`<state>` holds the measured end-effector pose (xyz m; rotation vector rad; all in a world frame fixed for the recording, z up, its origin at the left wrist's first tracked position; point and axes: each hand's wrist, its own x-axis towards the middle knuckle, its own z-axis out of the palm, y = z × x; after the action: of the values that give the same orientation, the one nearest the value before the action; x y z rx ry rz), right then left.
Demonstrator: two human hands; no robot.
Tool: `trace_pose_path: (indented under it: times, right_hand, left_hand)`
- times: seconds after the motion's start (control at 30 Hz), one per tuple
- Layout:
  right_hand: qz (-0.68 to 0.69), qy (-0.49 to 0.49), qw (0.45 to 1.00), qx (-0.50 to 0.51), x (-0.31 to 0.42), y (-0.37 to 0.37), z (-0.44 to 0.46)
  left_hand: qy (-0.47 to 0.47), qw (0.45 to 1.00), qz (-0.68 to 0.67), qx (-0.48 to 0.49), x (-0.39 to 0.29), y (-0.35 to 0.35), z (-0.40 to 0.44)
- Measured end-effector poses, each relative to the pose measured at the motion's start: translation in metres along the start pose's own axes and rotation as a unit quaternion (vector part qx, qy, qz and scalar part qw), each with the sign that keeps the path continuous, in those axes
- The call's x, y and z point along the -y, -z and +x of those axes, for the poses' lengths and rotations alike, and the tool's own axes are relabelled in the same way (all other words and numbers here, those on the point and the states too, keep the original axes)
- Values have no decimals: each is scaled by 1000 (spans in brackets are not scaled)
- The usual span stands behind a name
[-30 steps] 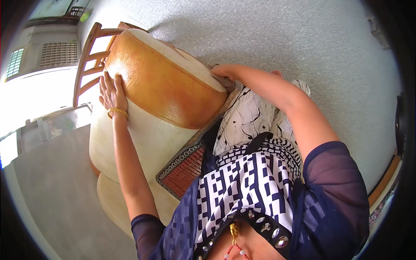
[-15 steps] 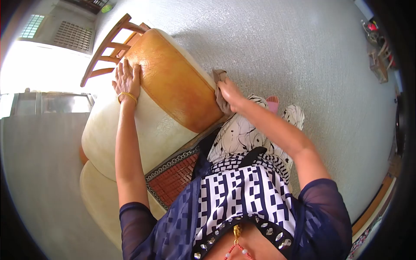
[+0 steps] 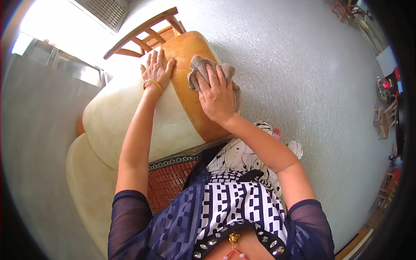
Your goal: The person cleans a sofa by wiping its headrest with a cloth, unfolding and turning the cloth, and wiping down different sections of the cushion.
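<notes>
A cream and orange-brown padded sofa part (image 3: 125,117) lies before me, with a glossy surface. My left hand (image 3: 157,71), with a yellow bangle at the wrist, rests flat on it near the seam between the two colours, fingers spread and holding nothing. My right hand (image 3: 216,96) presses a grey-brown cloth (image 3: 200,67) onto the orange-brown band, close to its right edge. Part of the cloth bunches beyond the fingertips, and another part hangs over the edge beside the hand.
Behind the sofa part stands a wooden chair (image 3: 145,32). A reddish woven mat (image 3: 169,180) with a patterned border lies near my lap. Grey floor (image 3: 294,65) stretches to the right, with wooden stools and red items (image 3: 385,93) at the far right.
My right hand has moved with the cloth from the side of the sofa part up onto its orange-brown top. My left hand stays flat on the surface. The view has turned.
</notes>
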<state>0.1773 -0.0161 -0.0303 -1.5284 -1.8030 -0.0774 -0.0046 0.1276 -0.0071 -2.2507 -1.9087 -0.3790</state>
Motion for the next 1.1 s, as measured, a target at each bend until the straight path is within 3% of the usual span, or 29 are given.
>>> trace_pose_path:
  times: [0.27, 0.43, 0.53, 0.57, 0.6, 0.63, 0.67, 0.73, 0.77, 0.87, 0.93, 1.0, 1.07, 1.1]
  right_hand:
    - [-39, 147, 988, -6, -5, 4, -51]
    - [55, 162, 984, 38, 4, 12, -107]
    - [160, 79, 980, 91, 10, 20, -108]
    - [350, -80, 923, 136, 7, 12, -106]
    - [517, -233, 806, 171, 4, 6, -100]
    - [738, -327, 563, 175, 13, 33, -75]
    - [737, -327, 564, 177, 8, 36, -61]
    - [785, -450, 378, 196, -3, 42, -43]
    - [817, -426, 334, 199, 11, 75, -26]
    - [828, -384, 380, 147, 6, 75, -17]
    - [843, -365, 377, 119, 10, 75, -12]
    - [884, -305, 341, 95, 14, 83, -8]
    - [890, -301, 332, 88, 15, 86, -8]
    - [897, -294, 320, 81, 15, 87, -8]
  left_hand:
    - [9, 1000, 11, 28, -4, 8, -1]
    - [3, 1000, 0, -1, -1, 2, -2]
    - [6, 1000, -2, -1, -1, 0, -2]
    - [7, 1000, -4, -2, -1, 0, -2]
    - [8, 1000, -7, 5, -1, 1, -1]
    - [9, 1000, -11, 13, -1, 2, -1]
    - [12, 1000, -12, 12, -1, 5, -1]
    - [11, 999, -14, 36, -4, 11, -3]
    - [10, 999, -20, 38, -3, 11, -3]
    - [4, 996, -86, 21, 8, 1, 2]
    - [2, 993, -119, 12, 14, 1, 4]
    - [-52, 941, -318, -103, 19, 0, 6]
    - [-81, 940, -317, -101, 8, 26, -8]
    - [-75, 865, -495, -24, -6, 40, -24]
